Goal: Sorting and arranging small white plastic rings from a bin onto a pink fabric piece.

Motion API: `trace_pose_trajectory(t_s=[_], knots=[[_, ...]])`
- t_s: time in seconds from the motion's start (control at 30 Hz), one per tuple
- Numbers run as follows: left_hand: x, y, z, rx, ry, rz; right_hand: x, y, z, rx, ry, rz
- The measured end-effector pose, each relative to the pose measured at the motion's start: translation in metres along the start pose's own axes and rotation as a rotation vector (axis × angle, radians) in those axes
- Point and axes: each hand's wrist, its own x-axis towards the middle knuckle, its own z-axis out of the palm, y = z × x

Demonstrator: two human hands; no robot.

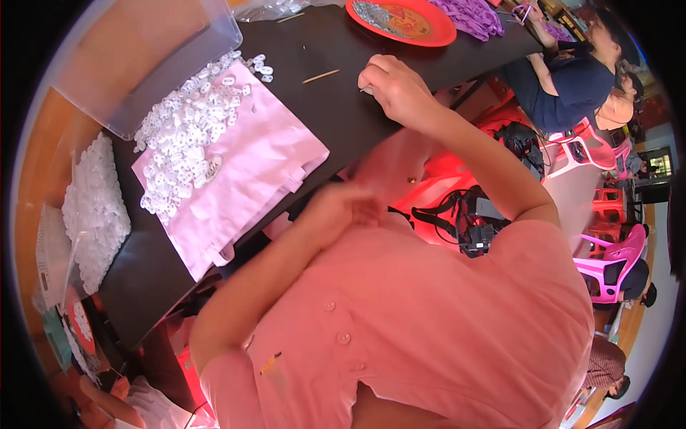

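Note:
My right hand (391,84) is over the dark table at its near right edge, with curled fingers pressed together. Something small and pale shows at its fingertips, too small to name. A thin wooden stick (321,76) lies on the table just left of that hand. Close to my chest, my left hand (355,206) is smeared by motion, and its fingers cannot be made out. Left of it lies a pink cloth bag (261,143), flat on the table. Heaped over the bag's far left part are many small white oval plastic pieces with holes (179,136).
A clear plastic bin (179,64) stands beyond the heap. A clear bag of white pieces (96,211) sits at the left. Farther back are a red plate (436,25) with silvery bits and purple strips (471,16). Other people and pink chairs (589,146) are at the right.

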Motion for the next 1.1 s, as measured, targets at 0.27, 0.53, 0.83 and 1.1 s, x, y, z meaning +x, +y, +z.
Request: trace_pose_trajectory(t_s=[0.27,0.53,0.83,1.1], knots=[[0.058,0.009,-0.011,-0.399,-0.249,0.324,-0.029,-0.057,-0.003,0.104,0.033,-0.093],[0.041,0.016,0.006,-0.482,-0.153,0.371,-0.047,-0.077,-0.004,0.155,0.096,-0.108],[0.034,0.008,0.005,-0.559,-0.158,0.401,-0.055,-0.086,-0.007,0.131,0.138,-0.180],[0.015,0.004,0.009,-0.288,-0.197,0.065,-0.060,-0.087,-0.028,0.197,0.152,-0.158]])
